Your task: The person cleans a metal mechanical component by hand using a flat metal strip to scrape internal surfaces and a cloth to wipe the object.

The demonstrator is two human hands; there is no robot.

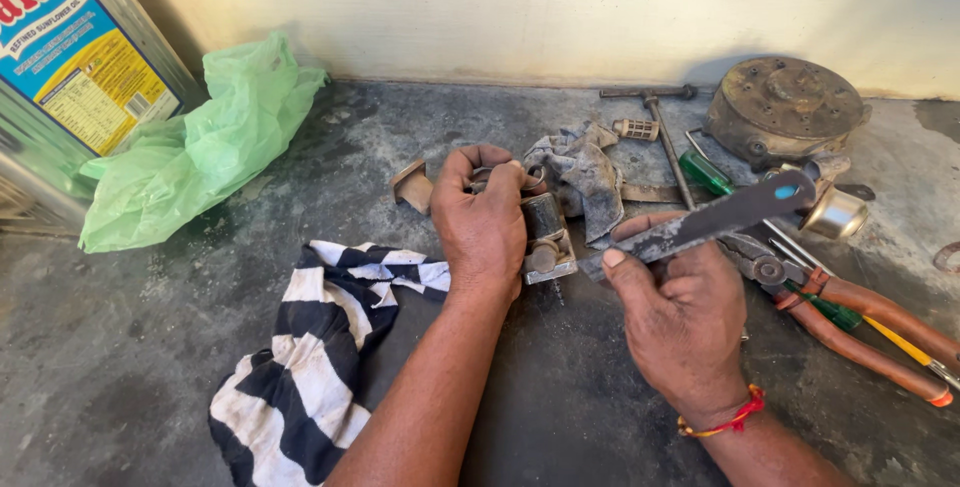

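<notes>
My left hand (483, 219) grips a small dirty metal engine part (545, 239), a carburetor-like block with a dark cylinder on top, resting on the grey concrete floor. My right hand (680, 317) holds a flat dark metal blade (712, 219) with a blue spot near its far end. The blade's near end points at the metal part, close to its right side. A red thread band circles my right wrist.
A black-and-white striped cloth (310, 367) lies under my left forearm. A greasy rag (585, 172), orange-handled pliers (850, 322), a green screwdriver (708, 172), a T-handle wrench (662, 132) and a round rusty housing (785, 107) sit at right. Green plastic bag (205, 142) and oil tin (70, 57) at left.
</notes>
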